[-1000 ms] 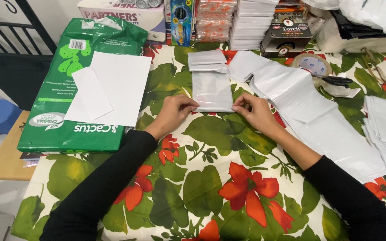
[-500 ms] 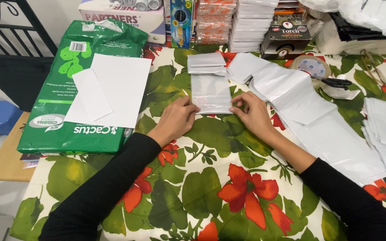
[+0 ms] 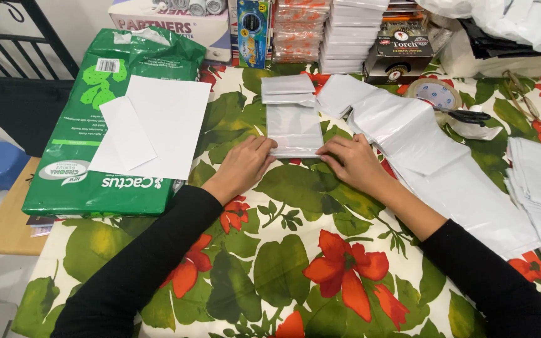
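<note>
Both hands pressed the grey plastic pouch (image 3: 293,129) flat: left hand (image 3: 243,164) fingers on its near-left corner, right hand (image 3: 352,162) on its near-right, long axis running away.

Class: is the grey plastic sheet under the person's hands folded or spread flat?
Folded: the grey sheet is a compact rectangle, its near edge pressed by left hand and right hand.
</note>
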